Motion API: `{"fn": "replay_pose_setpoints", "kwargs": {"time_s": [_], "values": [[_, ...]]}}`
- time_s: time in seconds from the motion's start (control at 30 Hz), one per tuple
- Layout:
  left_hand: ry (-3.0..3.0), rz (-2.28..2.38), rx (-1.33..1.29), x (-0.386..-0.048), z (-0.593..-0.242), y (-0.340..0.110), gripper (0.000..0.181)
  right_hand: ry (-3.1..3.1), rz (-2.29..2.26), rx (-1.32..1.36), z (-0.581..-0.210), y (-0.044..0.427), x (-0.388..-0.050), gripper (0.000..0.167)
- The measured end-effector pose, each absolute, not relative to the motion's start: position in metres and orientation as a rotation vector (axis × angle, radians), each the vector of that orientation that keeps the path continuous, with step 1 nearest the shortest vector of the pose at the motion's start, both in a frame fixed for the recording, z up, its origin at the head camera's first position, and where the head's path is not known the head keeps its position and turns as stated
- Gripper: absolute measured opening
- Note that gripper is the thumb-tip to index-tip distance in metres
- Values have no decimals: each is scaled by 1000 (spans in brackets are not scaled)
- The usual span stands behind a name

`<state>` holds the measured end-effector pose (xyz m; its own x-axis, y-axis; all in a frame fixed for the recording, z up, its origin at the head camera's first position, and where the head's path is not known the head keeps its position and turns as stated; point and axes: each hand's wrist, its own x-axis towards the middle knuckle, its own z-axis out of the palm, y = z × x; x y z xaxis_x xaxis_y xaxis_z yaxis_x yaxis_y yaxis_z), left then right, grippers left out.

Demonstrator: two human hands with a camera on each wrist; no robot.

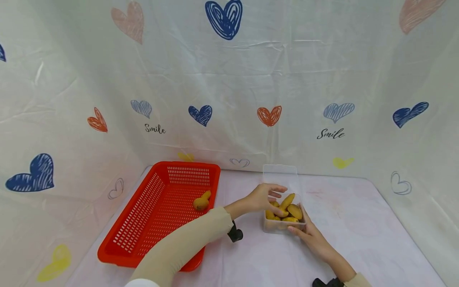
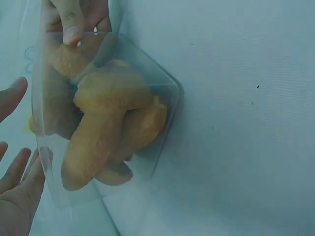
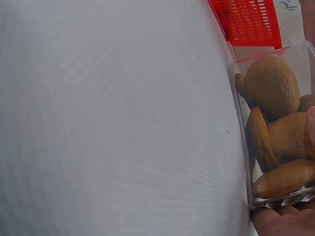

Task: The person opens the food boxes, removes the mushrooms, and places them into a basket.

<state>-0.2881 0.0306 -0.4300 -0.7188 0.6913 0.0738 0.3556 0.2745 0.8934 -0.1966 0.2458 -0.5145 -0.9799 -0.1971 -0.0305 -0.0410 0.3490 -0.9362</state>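
Observation:
A clear plastic box [image 1: 272,227] stands on the table, filled with several yellow-brown, knobby pieces [image 1: 295,211] that look like small gourds or roots. My left hand [image 1: 263,197] reaches over it from the left, fingers spread and thumb low by the pieces. In the left wrist view, the thumb and fingers [image 2: 19,196] of that hand are apart at the box's open top. My right hand [image 1: 311,233] grips the box's right side, its thumb on the front wall. The right wrist view shows right-hand fingers [image 3: 283,221] against the box wall.
A red perforated basket [image 1: 157,207] lies left of the box, with a yellow-brown piece [image 1: 201,204] at its right side; my left sleeve [image 1: 190,239] crosses its front corner. A clear lid [image 1: 279,171] stands up behind the box. Printed curtain [image 1: 229,87] encloses the table's back and sides.

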Motion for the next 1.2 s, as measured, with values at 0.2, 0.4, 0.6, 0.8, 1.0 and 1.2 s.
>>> {"fn": "replay_pose_setpoints", "kwargs": {"time_s": [0.2,0.4,0.6,0.8,1.0,1.2], "values": [[2308,1290,1031,-288,-437,36,73,2457,-1709,-215,-513,244,-196,92],[2357,1224,1087,-286,-442,39,73,2455,-1711,-238,-514,244,-197,92],[2451,1083,1169,-282,-442,41,72,2445,-1720,-257,-516,246,-196,92],[2518,961,1198,-280,-442,43,73,2440,-1732,-279,-516,247,-196,91],[2478,989,1201,-280,-441,42,69,2447,-1728,-287,-516,247,-197,92],[2447,993,1235,-281,-442,41,66,2460,-1722,-276,-516,246,-197,92]]}}
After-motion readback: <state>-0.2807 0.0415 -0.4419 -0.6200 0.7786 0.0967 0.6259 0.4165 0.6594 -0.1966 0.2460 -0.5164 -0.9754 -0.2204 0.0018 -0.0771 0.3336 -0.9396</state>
